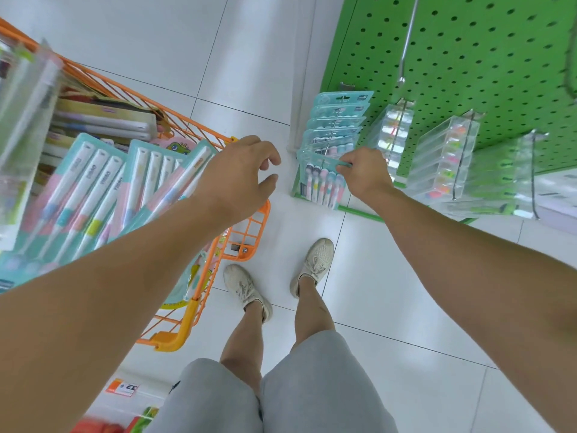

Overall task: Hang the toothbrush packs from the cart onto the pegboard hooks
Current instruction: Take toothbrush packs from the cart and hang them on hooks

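Note:
Several teal toothbrush packs hang in a row on a hook low on the green pegboard. My right hand pinches the top edge of the frontmost pack at that hook. My left hand hovers over the orange cart's rim with loosely curled fingers and holds nothing. More teal and pink toothbrush packs lie stacked in the orange cart on the left.
A bare metal hook juts from the pegboard above. Clear plastic packs hang to the right of the teal ones. My feet stand on white floor tiles between cart and pegboard. A blurred clear pack rises at far left.

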